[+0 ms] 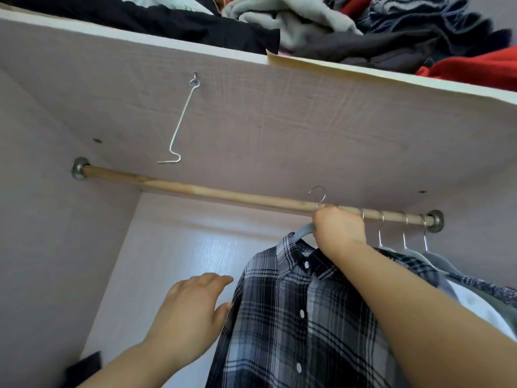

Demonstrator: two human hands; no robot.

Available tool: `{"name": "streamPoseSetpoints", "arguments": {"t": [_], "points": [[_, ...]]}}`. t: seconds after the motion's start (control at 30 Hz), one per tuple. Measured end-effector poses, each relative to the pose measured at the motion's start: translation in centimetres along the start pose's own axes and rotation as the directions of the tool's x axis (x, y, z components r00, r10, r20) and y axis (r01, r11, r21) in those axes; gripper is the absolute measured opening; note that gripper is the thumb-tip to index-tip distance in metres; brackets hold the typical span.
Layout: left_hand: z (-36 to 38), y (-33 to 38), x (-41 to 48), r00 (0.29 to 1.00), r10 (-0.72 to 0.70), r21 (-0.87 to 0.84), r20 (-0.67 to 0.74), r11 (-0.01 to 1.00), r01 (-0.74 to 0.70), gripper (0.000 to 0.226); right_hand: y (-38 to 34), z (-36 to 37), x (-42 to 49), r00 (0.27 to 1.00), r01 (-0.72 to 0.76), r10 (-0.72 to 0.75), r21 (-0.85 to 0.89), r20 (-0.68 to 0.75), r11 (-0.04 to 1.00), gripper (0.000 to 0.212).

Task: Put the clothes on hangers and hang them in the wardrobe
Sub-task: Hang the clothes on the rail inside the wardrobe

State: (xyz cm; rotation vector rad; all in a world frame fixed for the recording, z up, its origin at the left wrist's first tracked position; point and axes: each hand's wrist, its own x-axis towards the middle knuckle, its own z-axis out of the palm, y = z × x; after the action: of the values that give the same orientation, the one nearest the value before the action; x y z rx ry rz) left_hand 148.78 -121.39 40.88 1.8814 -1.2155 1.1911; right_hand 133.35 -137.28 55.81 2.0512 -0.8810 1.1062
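Note:
A black, grey and white plaid shirt (302, 317) hangs on a pale blue hanger (303, 230). My right hand (337, 228) grips the hanger at its neck, right in front of the wooden rail (195, 189). The hanger's metal hook (319, 196) rises above the rail and is not over it. Relaxed fingers of my left hand (193, 306) lie against the shirt's left shoulder and sleeve. Further right on the rail hang several garments on hangers (402, 233), partly hidden by my right arm.
The shelf (140, 88) above the rail carries a heap of folded and loose clothes (335, 26). A bent wire hook (179, 127) dangles from the shelf's underside at the left. The rail's left half is bare. The wardrobe's left wall (42, 247) is close.

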Motion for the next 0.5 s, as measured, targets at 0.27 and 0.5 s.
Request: {"name": "streamPoseSetpoints", "arguments": {"t": [0.27, 0.5], "points": [[1.2, -0.7, -2.1, 0.996, -0.037, 0.032, 0.076, 0.999, 0.035, 0.046, -1.5, 4.1, -2.3, 1.0, 0.017, -0.018, 0.045, 0.02, 0.999, 0.033], [-0.5, -0.9, -3.9, 0.989, -0.09, 0.039, 0.119, 0.996, 0.086, 0.046, -3.2, 4.4, -5.7, 0.991, 0.122, -0.12, 0.037, -0.055, 0.992, 0.042]]}}
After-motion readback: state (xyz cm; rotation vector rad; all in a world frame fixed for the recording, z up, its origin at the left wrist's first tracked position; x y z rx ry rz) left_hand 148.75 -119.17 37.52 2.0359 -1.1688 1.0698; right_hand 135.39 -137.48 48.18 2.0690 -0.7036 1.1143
